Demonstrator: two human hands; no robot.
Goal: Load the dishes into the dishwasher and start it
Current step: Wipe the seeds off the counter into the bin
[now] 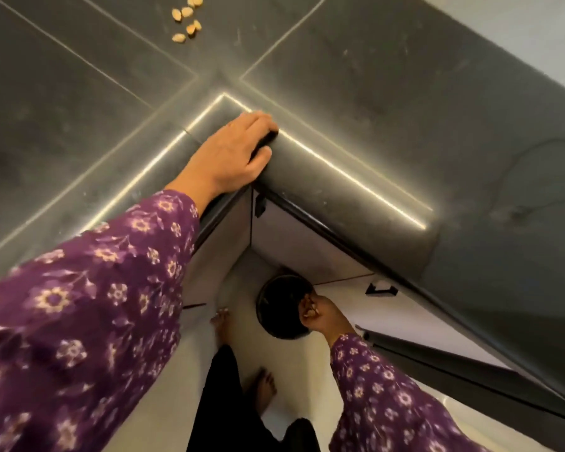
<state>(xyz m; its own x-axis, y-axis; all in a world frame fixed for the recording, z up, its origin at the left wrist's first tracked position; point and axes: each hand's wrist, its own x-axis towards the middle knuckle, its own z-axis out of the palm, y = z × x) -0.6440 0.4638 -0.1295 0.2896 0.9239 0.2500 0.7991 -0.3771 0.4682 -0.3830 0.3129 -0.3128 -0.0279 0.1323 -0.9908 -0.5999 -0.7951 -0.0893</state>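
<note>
My left hand (232, 151) rests on the inner corner of the dark stone countertop (356, 119), fingers curled over its rounded edge and thumb against the front. Down near the floor, my right hand (320, 313) holds a small clump of pale food scraps in curled fingers. It hovers over the rim of a round black bin (281, 298) that stands in the corner. Both arms wear purple flowered sleeves. No dishes or dishwasher show in this view.
Several pale nut-like bits (186, 19) lie on the counter at the back. Light cabinet fronts with black handles (380, 288) run under the counter on both sides. My bare feet (265, 386) stand on the pale floor beside the bin.
</note>
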